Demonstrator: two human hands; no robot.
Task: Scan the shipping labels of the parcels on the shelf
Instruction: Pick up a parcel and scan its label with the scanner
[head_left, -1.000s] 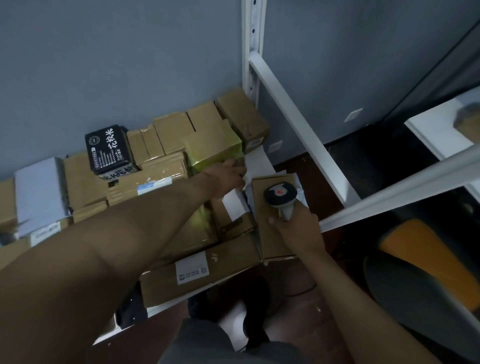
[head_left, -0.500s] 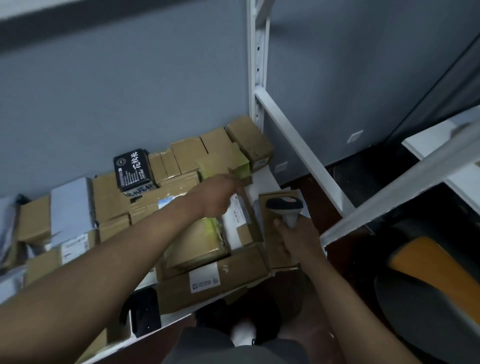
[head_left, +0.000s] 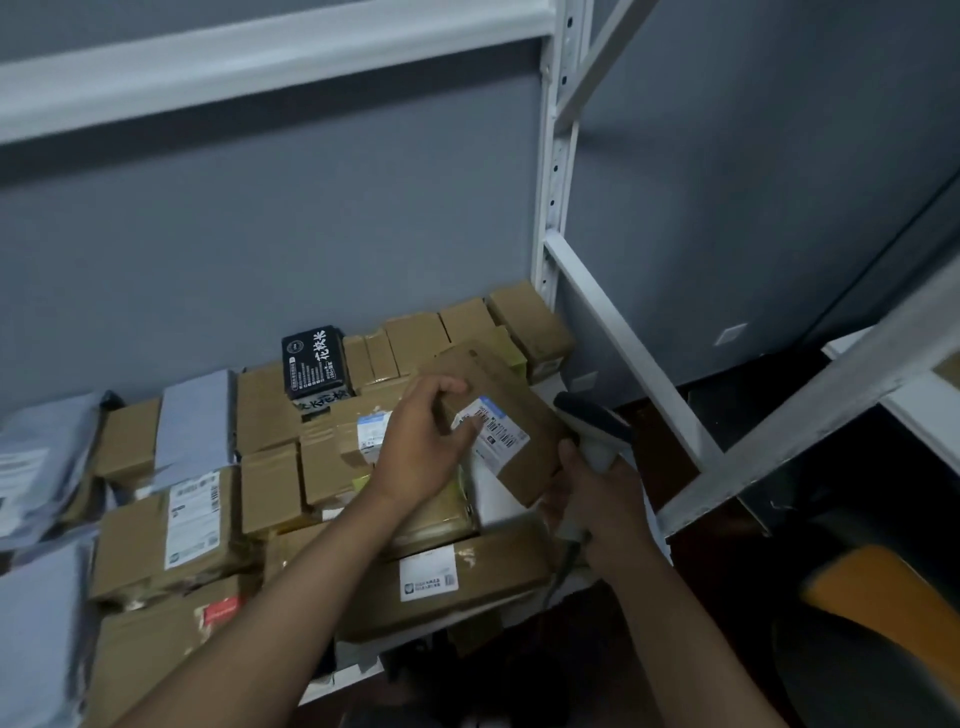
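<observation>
Above the shelf (head_left: 363, 670), left hand (head_left: 421, 447) tilts parcel (head_left: 498, 415) — label (head_left: 491, 426) upward.

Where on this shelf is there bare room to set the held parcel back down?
Hardly any. The shelf is packed with cartons and grey mailer bags from wall to front edge. The only opening is the white patch under the lifted parcel, between the left hand and the right hand holding the scanner.

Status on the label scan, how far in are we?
Nothing shows as finished: no parcel carries any visible mark of being scanned. In hand: the left hand holds a brown box tilted up, its barcode label facing the scanner gripped in the right hand. Left: the many stacked parcels on the shelf, including the front carton.
</observation>
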